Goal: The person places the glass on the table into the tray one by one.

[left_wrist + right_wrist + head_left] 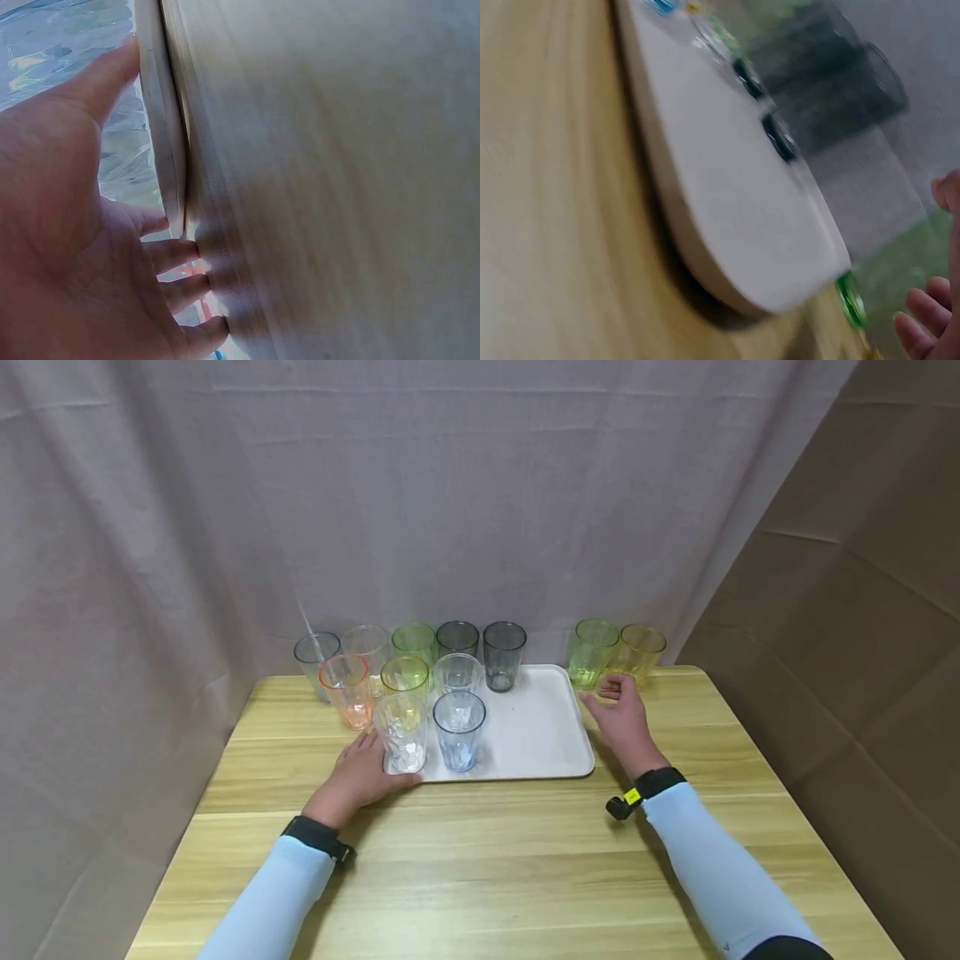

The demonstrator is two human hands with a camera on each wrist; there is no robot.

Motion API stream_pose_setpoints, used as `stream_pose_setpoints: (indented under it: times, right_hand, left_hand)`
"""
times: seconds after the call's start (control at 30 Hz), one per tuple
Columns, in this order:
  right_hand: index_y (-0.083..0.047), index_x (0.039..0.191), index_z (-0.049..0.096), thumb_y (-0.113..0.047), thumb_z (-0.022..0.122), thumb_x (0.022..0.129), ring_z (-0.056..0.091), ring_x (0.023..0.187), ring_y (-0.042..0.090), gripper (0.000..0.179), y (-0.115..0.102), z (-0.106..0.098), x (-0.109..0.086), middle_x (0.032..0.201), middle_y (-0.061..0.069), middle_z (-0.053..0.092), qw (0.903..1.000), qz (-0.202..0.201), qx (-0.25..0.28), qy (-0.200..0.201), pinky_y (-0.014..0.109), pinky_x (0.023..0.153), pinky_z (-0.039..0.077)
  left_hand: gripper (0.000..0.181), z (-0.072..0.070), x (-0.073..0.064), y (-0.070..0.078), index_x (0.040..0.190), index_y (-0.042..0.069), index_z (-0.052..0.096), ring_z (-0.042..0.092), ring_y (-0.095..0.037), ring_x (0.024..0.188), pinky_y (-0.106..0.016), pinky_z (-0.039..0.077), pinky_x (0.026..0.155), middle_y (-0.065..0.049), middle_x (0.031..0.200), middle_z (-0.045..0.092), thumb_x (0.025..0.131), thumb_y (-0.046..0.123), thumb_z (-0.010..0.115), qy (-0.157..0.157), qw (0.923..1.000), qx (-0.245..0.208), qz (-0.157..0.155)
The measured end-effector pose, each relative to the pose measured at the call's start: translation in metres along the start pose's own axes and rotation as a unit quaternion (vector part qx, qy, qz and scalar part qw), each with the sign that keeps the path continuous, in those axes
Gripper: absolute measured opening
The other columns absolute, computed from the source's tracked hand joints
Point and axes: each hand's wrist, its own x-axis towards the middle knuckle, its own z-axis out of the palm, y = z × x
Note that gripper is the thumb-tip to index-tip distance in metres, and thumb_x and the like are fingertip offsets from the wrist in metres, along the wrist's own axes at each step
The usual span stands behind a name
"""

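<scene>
Right now the left hand (360,777) lies flat, fingers straight, against the near-left corner of the white tray (543,735), beside the clear cup (402,732) and blue cup (459,729) on it. Right hand (621,714) is relaxed, holding nothing, just right of the tray near the green cup (592,652). Risk, imo: a shove on the tray tips the tall cups; a careless reach knocks the green one over. Wooden table (525,860), grey curtain (450,485) at the far side.

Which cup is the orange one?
The orange cup is the only one with an orange rim and tint. It stands off the white tray, at its left edge, in front of the clear cups and beside a green one.
</scene>
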Motion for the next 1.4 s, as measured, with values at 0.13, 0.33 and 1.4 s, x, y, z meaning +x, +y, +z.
stream_pose_setpoints:
  times: [0.13, 0.33, 1.4]
  right_hand:
    - [-0.001, 0.138, 0.046, -0.044, 0.071, 0.096, 0.057, 0.099, 0.022, 0.065, 0.015, -0.023, 0.015, 0.109, 0.009, 0.056, 0.9959, 0.029, -0.024, 0.082, 0.027, 0.078, 0.049]
    - [-0.004, 0.149, 0.030, -0.051, 0.073, 0.092, 0.045, 0.106, 0.026, 0.085, 0.030, -0.047, 0.048, 0.125, 0.015, 0.041, 0.9917, 0.052, -0.029, 0.114, 0.037, 0.085, 0.044]
    - [-0.017, 0.164, 0.019, -0.052, 0.076, 0.090, 0.033, 0.143, 0.035, 0.100, 0.030, -0.068, 0.044, 0.159, 0.017, 0.035, 0.9997, 0.014, 0.008, 0.020, 0.055, 0.117, 0.033]
  left_hand:
    - [0.120, 0.000, 0.000, 0.000, 0.163, -0.003, 0.028, 0.017, -0.047, 0.151, -0.066, 0.018, 0.121, -0.028, 0.166, 0.025, 0.081, 0.075, 0.071, -0.005, 1.0000, 0.000, -0.002]
    - [0.120, 0.001, 0.001, -0.001, 0.163, -0.002, 0.027, 0.016, -0.045, 0.152, -0.064, 0.016, 0.122, -0.026, 0.167, 0.024, 0.081, 0.075, 0.070, -0.009, 0.9999, 0.001, -0.008]
    - [0.120, 0.000, 0.001, 0.001, 0.164, 0.000, 0.027, 0.018, -0.046, 0.152, -0.066, 0.019, 0.121, -0.026, 0.166, 0.026, 0.081, 0.075, 0.070, -0.003, 1.0000, 0.005, 0.001]
